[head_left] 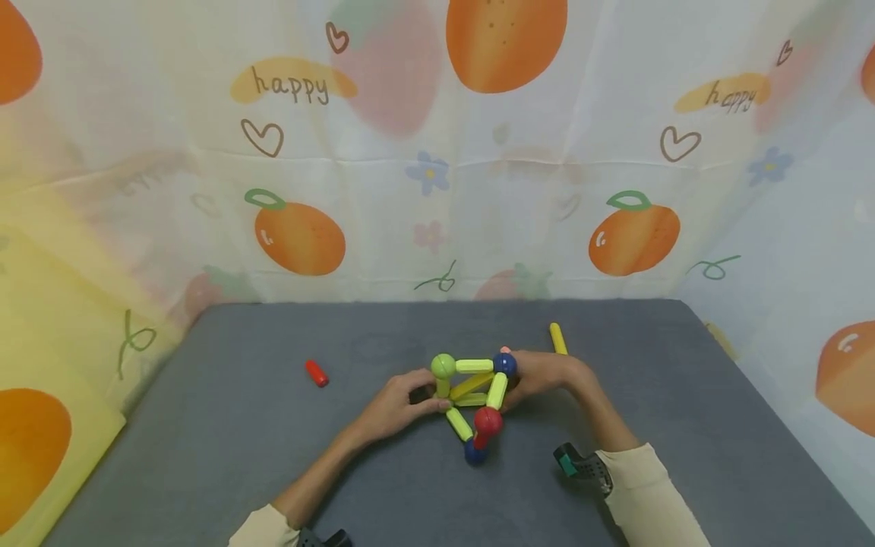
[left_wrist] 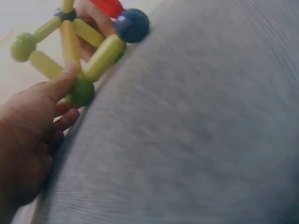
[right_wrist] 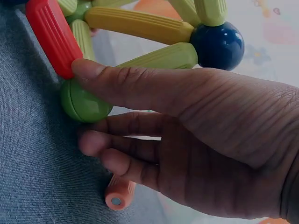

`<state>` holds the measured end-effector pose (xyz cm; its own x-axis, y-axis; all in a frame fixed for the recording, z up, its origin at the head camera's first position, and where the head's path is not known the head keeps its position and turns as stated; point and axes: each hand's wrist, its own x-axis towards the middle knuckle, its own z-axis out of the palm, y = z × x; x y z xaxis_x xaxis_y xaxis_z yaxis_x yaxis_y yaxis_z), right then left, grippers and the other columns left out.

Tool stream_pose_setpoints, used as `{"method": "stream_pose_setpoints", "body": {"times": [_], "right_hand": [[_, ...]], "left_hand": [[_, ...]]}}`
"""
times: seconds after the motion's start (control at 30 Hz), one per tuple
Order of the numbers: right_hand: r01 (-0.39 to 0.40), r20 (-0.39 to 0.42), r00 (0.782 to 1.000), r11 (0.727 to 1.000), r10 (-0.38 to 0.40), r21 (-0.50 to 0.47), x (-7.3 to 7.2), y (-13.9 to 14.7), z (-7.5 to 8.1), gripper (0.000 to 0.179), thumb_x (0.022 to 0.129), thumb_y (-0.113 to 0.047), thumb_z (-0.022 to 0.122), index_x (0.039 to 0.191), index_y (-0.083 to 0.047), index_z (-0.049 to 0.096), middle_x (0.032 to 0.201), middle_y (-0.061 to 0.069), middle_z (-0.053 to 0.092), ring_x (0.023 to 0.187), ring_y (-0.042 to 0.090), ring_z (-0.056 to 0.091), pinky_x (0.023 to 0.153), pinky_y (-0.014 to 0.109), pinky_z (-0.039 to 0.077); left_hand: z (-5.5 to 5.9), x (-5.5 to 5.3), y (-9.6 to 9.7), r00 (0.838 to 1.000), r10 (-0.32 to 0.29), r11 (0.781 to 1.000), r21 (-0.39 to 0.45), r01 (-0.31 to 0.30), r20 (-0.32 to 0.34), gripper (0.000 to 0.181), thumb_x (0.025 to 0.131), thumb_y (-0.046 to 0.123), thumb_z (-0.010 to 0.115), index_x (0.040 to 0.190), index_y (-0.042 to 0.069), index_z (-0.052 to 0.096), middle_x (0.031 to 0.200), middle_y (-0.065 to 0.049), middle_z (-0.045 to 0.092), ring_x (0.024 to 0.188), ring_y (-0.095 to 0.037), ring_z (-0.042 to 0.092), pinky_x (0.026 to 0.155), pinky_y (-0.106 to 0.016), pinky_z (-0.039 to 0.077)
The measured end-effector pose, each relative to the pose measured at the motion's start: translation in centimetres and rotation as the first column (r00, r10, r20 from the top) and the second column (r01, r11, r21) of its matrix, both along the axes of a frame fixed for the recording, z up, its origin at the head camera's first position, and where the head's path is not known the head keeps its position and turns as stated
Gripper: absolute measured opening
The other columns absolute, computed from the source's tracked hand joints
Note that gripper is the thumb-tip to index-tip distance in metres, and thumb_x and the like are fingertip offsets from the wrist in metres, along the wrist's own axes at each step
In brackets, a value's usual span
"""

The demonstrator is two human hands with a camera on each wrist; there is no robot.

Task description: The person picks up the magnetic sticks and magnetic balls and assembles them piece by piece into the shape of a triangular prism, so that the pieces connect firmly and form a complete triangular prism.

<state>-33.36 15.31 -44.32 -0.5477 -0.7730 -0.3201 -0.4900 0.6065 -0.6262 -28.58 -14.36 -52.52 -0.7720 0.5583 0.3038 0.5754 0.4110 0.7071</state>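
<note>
Between both hands on the grey table stands a frame of magnetic sticks and balls. Pale green sticks (head_left: pixel 475 366), a yellow stick (right_wrist: pixel 140 24) and a red stick (right_wrist: pixel 53 37) join its balls. A light green ball (head_left: pixel 443 366) and a blue ball (head_left: pixel 504 364) top it; a red ball (head_left: pixel 488 420) and another blue ball (left_wrist: pixel 132 25) are nearer me. My left hand (head_left: pixel 399 403) pinches a green ball (left_wrist: pixel 81 91) at the frame's lower left. With thumb and fingers, my right hand (head_left: pixel 540 372) holds a green ball (right_wrist: pixel 84 101) beside the red stick's end.
A short red stick (head_left: pixel 317 373) lies to the left on the table (head_left: pixel 239 456). Behind my right hand lies a yellow stick (head_left: pixel 557 338). A coral stick (right_wrist: pixel 119 193) lies just past my right fingertips. A printed cloth (head_left: pixel 383 228) hangs behind the table.
</note>
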Motion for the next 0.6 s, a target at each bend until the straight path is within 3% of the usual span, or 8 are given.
{"method": "stream_pose_setpoints", "body": {"times": [0.17,0.23,0.3,0.37,0.43,0.47,0.53,0.6], "right_hand": [[0.028,0.013,1.0,0.999,-0.028,0.021,0.3,0.0,0.2,0.023,0.091,-0.017,0.083,0.108,-0.007,0.072,0.099,-0.001,0.07,0.088,0.005,0.057,0.086,0.025,0.05],[0.027,0.012,1.0,0.999,-0.027,0.027,0.3,-0.1,0.3,0.023,0.091,-0.018,0.083,0.108,-0.007,0.072,0.098,-0.001,0.07,0.088,0.005,0.057,0.086,0.025,0.05],[0.027,0.015,1.0,0.999,-0.027,0.031,0.3,-0.2,0.4,0.023,0.091,-0.018,0.082,0.109,-0.007,0.072,0.099,-0.001,0.07,0.088,0.005,0.057,0.087,0.026,0.05],[0.037,0.015,0.999,0.999,-0.037,0.035,0.3,-0.3,0.5,0.024,0.091,-0.019,0.083,0.108,-0.008,0.072,0.099,-0.002,0.07,0.089,0.005,0.057,0.088,0.026,0.05],[0.04,0.015,0.999,0.998,-0.04,0.042,0.4,-0.4,0.4,0.024,0.09,-0.019,0.083,0.108,-0.008,0.072,0.099,-0.002,0.069,0.089,0.005,0.057,0.088,0.026,0.05],[0.045,0.016,0.999,0.998,-0.046,0.047,0.4,-0.4,0.4,0.023,0.09,-0.019,0.083,0.107,-0.008,0.072,0.098,-0.002,0.069,0.089,0.006,0.057,0.089,0.026,0.05],[0.045,0.016,0.999,0.998,-0.046,0.051,0.3,-0.4,0.3,0.023,0.09,-0.019,0.083,0.107,-0.008,0.072,0.098,-0.002,0.069,0.089,0.006,0.057,0.089,0.026,0.05],[0.037,0.017,0.999,0.998,-0.038,0.05,0.3,-0.4,0.3,0.024,0.09,-0.018,0.083,0.109,-0.008,0.072,0.1,-0.001,0.07,0.091,0.006,0.058,0.089,0.026,0.051]], "left_hand": [[3.4,-0.7,-2.9,0.995,-0.057,0.985,-0.157,0.069,0.08,0.043,0.098,0.031,0.074,0.136,0.013,0.064,0.123,-0.005,0.07,0.111,-0.018,0.068,0.097,-0.035,0.055],[5.3,-0.9,-5.3,1.0,-0.022,0.964,-0.264,0.023,0.007,0.044,0.099,0.024,0.073,0.14,0.011,0.063,0.129,-0.009,0.069,0.116,-0.025,0.068,0.099,-0.043,0.055],[7.0,-0.9,-8.2,0.993,0.047,0.917,-0.389,-0.085,-0.105,0.043,0.097,0.013,0.075,0.138,0.01,0.064,0.132,-0.011,0.069,0.12,-0.031,0.066,0.098,-0.053,0.053],[8.0,-0.7,-11.0,0.977,0.117,0.852,-0.488,-0.19,-0.176,0.044,0.091,0.003,0.078,0.133,0.01,0.068,0.131,-0.012,0.069,0.121,-0.036,0.066,0.096,-0.061,0.05],[8.0,-0.7,-13.4,0.966,0.144,0.786,-0.568,-0.243,-0.214,0.047,0.084,-0.003,0.082,0.127,0.012,0.072,0.128,-0.011,0.07,0.12,-0.039,0.066,0.093,-0.064,0.05],[7.8,-0.8,-14.2,0.967,0.147,0.768,-0.592,-0.244,-0.208,0.045,0.082,-0.005,0.083,0.123,0.012,0.073,0.124,-0.01,0.07,0.117,-0.038,0.067,0.092,-0.064,0.051],[7.1,-1.0,-15.5,0.97,0.138,0.759,-0.607,-0.234,-0.201,0.04,0.08,-0.003,0.085,0.115,0.015,0.075,0.116,-0.006,0.071,0.109,-0.036,0.068,0.088,-0.062,0.052],[6.4,-1.4,-16.0,0.969,0.109,0.773,-0.594,-0.224,-0.224,0.035,0.08,-0.002,0.086,0.108,0.017,0.076,0.108,-0.002,0.071,0.102,-0.031,0.068,0.084,-0.057,0.054]]}}
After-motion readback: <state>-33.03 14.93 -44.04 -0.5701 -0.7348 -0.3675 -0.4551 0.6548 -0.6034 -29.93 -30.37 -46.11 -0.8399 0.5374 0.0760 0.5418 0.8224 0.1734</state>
